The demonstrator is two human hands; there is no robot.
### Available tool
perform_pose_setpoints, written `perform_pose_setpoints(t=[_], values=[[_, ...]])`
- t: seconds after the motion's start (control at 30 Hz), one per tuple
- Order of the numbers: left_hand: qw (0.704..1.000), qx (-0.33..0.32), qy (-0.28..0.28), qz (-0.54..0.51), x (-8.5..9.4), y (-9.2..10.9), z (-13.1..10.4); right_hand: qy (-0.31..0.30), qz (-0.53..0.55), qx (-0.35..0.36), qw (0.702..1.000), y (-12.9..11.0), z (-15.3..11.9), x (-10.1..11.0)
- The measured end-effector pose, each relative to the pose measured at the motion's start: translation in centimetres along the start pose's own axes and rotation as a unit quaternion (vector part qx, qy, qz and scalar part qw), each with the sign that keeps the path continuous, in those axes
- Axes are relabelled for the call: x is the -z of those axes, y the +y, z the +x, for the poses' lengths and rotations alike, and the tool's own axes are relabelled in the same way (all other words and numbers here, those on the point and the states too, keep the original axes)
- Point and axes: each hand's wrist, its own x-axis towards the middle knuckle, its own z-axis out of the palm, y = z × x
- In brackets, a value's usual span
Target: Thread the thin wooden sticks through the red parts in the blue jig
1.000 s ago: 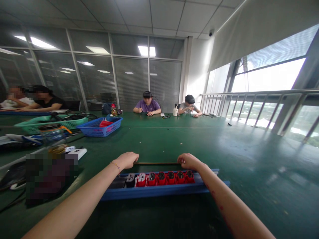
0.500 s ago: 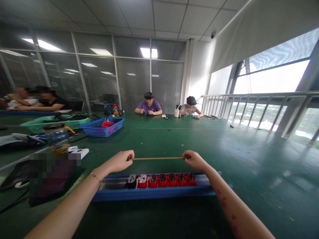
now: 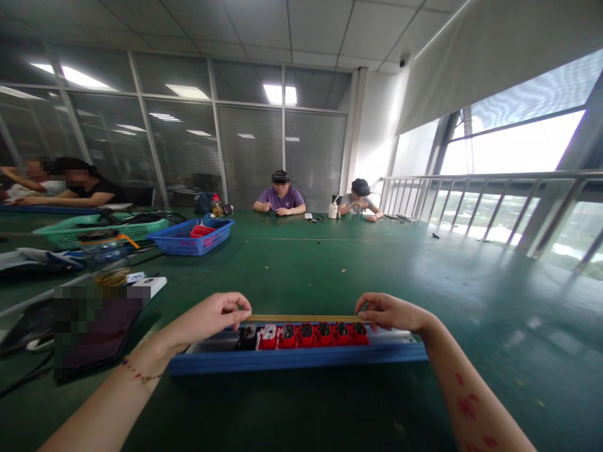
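A thin yellow-tan band runs straight and level between my two hands, along the far edge of a long blue tray. Its left end is pinched in the fingertips of my left hand. At the other end, my right hand has its fingers closed on it. Inside the blue tray stands a row of several small blocks: a black one at the left, then red ones with dark or grey tops. Whether the band touches the tray cannot be made out.
To the left lie a dark tablet-like object, a glass jar, a blue basket and a green basket. Two people sit across the green table, and others at the far left. A railing lines the right.
Both hands have come down and nearer with the band, from beyond the tray to its far edge. My right hand has also shifted right.
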Motion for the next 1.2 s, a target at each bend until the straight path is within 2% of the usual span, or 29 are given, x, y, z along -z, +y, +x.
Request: perform_pose_setpoints(t=[0.13, 0.43, 0.7, 0.87, 0.93, 1.03, 1.2], values=[[0.999, 0.014, -0.041, -0.016, -0.4, -0.5, -0.1, -0.038, 0.017, -0.023, 0.999, 1.2, 0.5, 0.0], [0.996, 0.023, -0.082, -0.019, -0.6, -0.8, -0.3, -0.025, 0.032, -0.024, 0.999, 2.4, 1.0, -0.2], [0.998, 0.027, -0.048, 0.030, 0.0, -1.5, -0.4, -0.017, 0.059, -0.017, 0.998, 2.7, 1.2, -0.3], [0.996, -0.010, -0.051, 0.077, 0.7, -1.2, -0.6, -0.018, 0.050, -0.023, 0.998, 3.0, 1.4, -0.3], [0.994, -0.035, -0.032, 0.099, 0.8, -0.8, -0.7, -0.014, 0.050, -0.015, 0.999, 3.0, 1.3, -0.3], [0.984, -0.070, 0.035, 0.160, 0.9, 0.0, -0.8, -0.011, 0.051, -0.009, 0.999, 3.1, 1.3, -0.4], [0.948, -0.122, 0.144, 0.258, 1.7, 0.7, -1.4, -0.012, 0.059, -0.009, 0.998, 3.5, 1.4, -0.3]])
